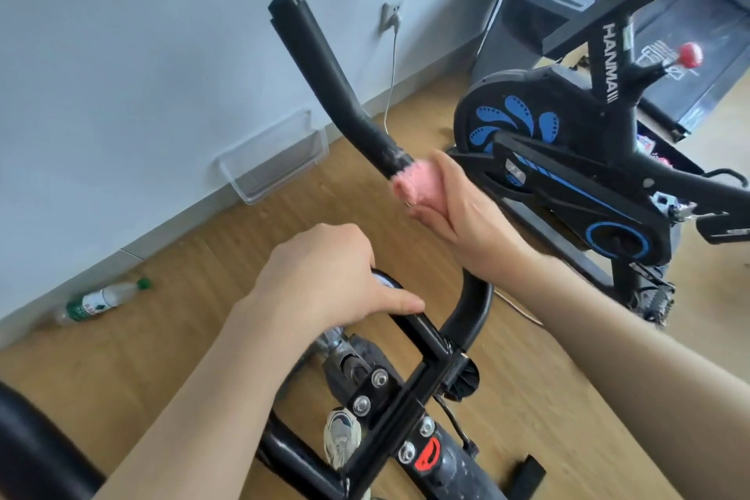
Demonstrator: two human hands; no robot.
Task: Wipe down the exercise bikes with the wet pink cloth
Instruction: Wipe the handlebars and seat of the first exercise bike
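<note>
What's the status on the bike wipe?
Right hand grips cloth around handlebar. Left hand holds crossbar. Nothing in the way.

Toward two o'clock, the black-and-blue exercise bike [568, 158] carries the white brand word "HANMA" running down its black upright frame post [610, 65]. The green-and-white label on the clear plastic bottle [97, 300] at nine o'clock and the white markings on the dark treadmill deck [690, 24] at two o'clock are too blurred to read.
</note>
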